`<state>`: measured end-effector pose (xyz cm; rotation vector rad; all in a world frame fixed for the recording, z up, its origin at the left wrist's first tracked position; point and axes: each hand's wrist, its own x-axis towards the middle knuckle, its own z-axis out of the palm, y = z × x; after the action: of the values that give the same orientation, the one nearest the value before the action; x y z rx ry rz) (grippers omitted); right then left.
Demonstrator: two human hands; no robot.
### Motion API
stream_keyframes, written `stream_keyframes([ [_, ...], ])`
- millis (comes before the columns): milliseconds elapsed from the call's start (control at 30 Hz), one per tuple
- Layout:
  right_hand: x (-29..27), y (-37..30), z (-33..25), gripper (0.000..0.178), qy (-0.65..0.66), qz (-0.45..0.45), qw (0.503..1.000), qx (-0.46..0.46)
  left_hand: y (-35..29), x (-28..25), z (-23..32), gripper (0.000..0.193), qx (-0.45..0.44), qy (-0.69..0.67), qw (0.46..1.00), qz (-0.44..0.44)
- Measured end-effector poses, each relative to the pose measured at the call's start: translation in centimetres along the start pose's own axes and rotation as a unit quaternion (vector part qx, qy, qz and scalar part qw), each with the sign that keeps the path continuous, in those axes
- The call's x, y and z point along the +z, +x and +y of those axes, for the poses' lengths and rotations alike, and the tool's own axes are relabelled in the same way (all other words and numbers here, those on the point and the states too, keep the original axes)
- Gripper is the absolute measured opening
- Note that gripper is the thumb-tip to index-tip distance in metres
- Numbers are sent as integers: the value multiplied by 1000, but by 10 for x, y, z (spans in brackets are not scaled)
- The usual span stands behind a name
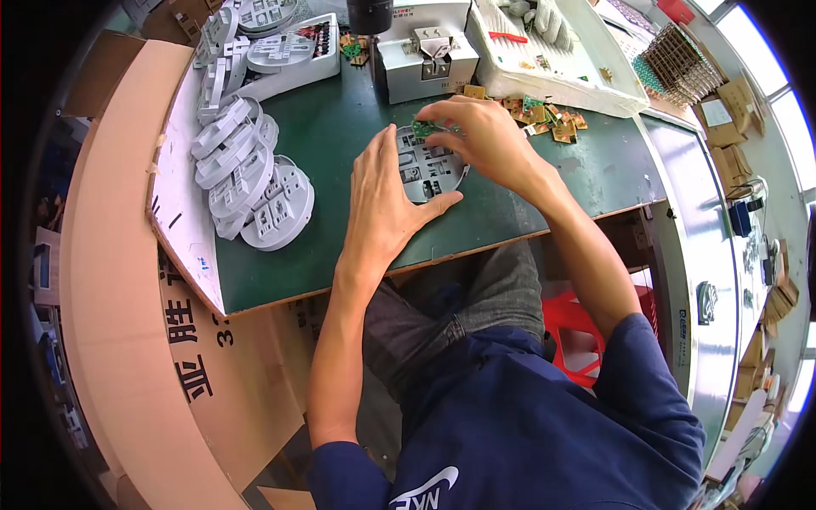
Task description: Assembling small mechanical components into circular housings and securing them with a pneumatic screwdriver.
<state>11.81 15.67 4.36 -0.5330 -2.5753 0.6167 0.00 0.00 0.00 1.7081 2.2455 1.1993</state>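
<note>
A round grey plastic housing (432, 174) with several slots and recesses lies on the green tabletop in front of me. My left hand (382, 191) grips it from the left, fingers along its far-left edge and thumb stretched along its near rim. Over the far part of the housing, my right hand (484, 140) pinches a small green circuit board (422, 129) between thumb and fingers. The board looks tilted, and fingers hide part of it; whether it touches the housing I cannot tell.
Stacked grey housings (242, 174) stand at the left, near a white bin (314, 64). A metal fixture (429, 64) sits at the back, beside loose small circuit boards (561, 127). A white tray (586, 81) holds gloves (552, 24) and a red-handled tool (507, 36).
</note>
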Motion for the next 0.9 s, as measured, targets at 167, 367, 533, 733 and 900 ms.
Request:
stream_keyframes([
  [167,12,4,13,31,-66,17,993,-98,-4,1,1,110,14,-26,999,14],
  [367,6,9,-2,33,-66,-64,995,-41,-4,-2,-2,104,34,-6,999,13],
  [533,7,-1,5,30,-4,-8,999,-53,-4,0,-1,97,35,4,999,13],
  [733,10,-12,14,26,-16,2,995,-94,-4,-2,1,92,31,12,999,6],
  [900,2,-17,11,25,-122,-21,980,-154,-5,-5,3,90,13,8,1000,-3],
])
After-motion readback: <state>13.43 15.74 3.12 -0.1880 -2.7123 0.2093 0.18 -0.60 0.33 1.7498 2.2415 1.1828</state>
